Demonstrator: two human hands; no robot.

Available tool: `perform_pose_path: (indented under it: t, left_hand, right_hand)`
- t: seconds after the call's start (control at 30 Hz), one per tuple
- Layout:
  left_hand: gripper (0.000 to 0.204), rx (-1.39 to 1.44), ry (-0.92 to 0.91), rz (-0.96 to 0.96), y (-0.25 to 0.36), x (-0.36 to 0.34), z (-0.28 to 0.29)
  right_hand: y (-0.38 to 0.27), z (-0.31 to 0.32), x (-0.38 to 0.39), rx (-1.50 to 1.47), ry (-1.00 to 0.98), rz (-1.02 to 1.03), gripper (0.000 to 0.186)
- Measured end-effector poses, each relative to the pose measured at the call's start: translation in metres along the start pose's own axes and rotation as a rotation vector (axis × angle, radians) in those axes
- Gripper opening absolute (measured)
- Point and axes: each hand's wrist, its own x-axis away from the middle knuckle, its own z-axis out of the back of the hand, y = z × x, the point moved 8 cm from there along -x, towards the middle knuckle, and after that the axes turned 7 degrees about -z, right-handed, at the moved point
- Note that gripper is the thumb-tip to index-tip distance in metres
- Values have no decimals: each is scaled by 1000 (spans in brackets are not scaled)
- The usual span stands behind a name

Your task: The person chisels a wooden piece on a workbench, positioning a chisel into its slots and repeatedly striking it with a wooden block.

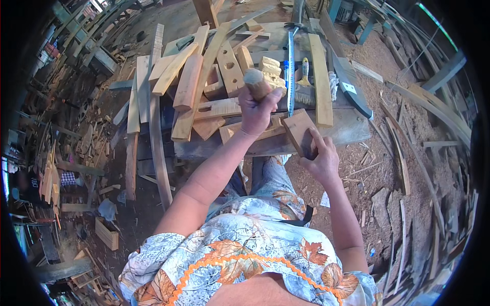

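My left hand is closed around a thick round wooden handle, whose pale blunt end points up; its lower part is hidden by the fist. At the near edge of the bench, my right hand grips a flat wooden block, thumb and fingers along its side. The block is tilted. Beneath and beside my hands lie a slotted wooden piece and a board with round holes. A stepped, carved-looking piece of wood sits just beyond the left hand.
Across the bench are a blue-white measuring strip, a brush, a blue pen, a hammer, a dark-ended long blade and several planks. Wood scraps and shavings cover the floor.
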Motion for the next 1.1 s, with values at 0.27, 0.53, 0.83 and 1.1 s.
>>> perform_pose_path:
  t: [0.27, 0.53, 0.83, 1.1]
  left_hand:
    - [21, 3, -59, 58, -20, 2, -1]
    - [22, 17, -47, 102, -25, 8, 4]
    - [28, 29, -76, 56, -21, 7, -2]
    - [32, 28, -104, 38, -18, 9, -11]
  right_hand:
    - [0, -4, -1, -90, 38, 21, 92]
    - [2, -10, 1, -89, 21, 0, 91]
    - [8, -12, -2, -106, -11, -52, 90]
    - [-45, 107, 6, -872, 216, 156, 91]
